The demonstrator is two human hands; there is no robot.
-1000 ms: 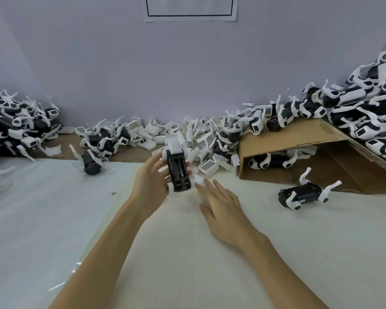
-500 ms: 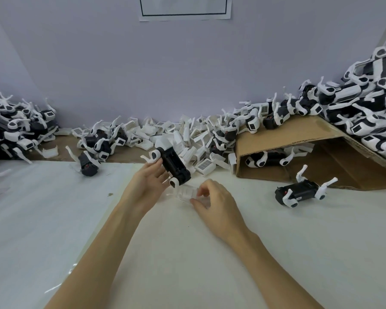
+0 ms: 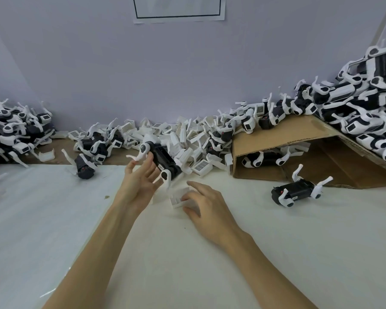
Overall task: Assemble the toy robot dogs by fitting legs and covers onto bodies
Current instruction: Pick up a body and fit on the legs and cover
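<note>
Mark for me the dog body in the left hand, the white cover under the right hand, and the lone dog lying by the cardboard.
dog body [image 3: 163,158], head view, black top face
white cover [image 3: 178,198], head view, open end
lone dog [image 3: 299,190], head view, black back

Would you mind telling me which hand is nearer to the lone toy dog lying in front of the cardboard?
Right. The right hand lies just left of that toy dog; the left hand is farther left, holding a black body.
</note>
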